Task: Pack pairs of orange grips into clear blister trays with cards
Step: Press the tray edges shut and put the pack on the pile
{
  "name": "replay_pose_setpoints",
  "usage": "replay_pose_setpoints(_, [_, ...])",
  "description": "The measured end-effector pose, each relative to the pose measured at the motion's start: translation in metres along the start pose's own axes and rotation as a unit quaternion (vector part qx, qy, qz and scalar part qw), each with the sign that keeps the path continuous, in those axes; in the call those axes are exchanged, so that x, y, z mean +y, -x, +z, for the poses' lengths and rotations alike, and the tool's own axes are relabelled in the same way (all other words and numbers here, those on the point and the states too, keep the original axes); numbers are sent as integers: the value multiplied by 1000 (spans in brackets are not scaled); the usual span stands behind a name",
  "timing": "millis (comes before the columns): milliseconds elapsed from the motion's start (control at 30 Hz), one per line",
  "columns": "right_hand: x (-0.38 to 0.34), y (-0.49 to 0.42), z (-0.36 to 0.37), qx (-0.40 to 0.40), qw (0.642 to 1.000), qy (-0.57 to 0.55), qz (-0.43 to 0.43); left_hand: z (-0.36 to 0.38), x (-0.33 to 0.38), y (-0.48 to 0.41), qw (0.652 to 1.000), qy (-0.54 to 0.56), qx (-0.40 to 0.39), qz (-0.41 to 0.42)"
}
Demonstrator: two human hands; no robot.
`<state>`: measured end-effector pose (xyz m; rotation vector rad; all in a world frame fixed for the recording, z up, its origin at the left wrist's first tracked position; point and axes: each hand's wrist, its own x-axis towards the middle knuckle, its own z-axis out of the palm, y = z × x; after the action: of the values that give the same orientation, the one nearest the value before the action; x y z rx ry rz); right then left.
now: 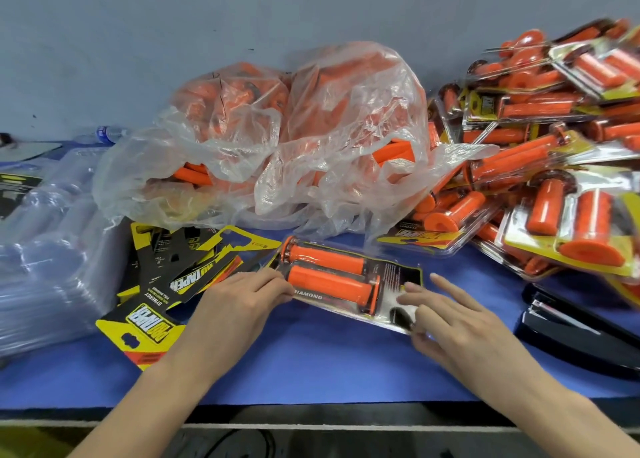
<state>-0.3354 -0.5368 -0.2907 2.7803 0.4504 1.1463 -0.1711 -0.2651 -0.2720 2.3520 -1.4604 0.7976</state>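
Hands seem to close the tray (394, 274) on two grips (329, 267).
Left hand (239, 298) pinches its left end, fingers curled; right hand (446, 315) presses the right end, fingers straight; tray lies on the table (311, 360); press evenly, I think, so the card seats flat.

A worker's left hand (242, 302) and right hand (450, 315) are showing bare over the blue table (311, 360). The left forearm (156, 388) and right forearm (554, 405) are running equally bare from the table's near edge up to the wrists, with only skin in view along their whole visible length. The fingers (450, 286) are looking slender, and their nails are showing short, rounded and natural in finish.
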Motion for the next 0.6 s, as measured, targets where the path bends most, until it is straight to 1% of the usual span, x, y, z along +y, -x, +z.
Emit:
replay_pose_setpoints(100, [1, -5, -1, -27, 999, -43, 12, 1, -1, 2, 998, -35, 7, -59])
replay_pose_setpoints(200, [2, -7, -1, -79, 993, -84, 24, -2, -7, 8, 988, -90, -14, -126])
replay_pose_setpoints(333, [5, -7, 2, -124, 985, -111, 54, -4, -11, 14, 978, -131, -28, -162])
replay_pose_setpoints(433, [7, -8, 0, -135, 978, -134, 89, -3, -10, 15, 969, -158, -50, -183])
replay_pose_setpoints(600, [5, -6, -3, -162, 971, -134, 115, -6, -3, 12, 957, -157, -82, -229])
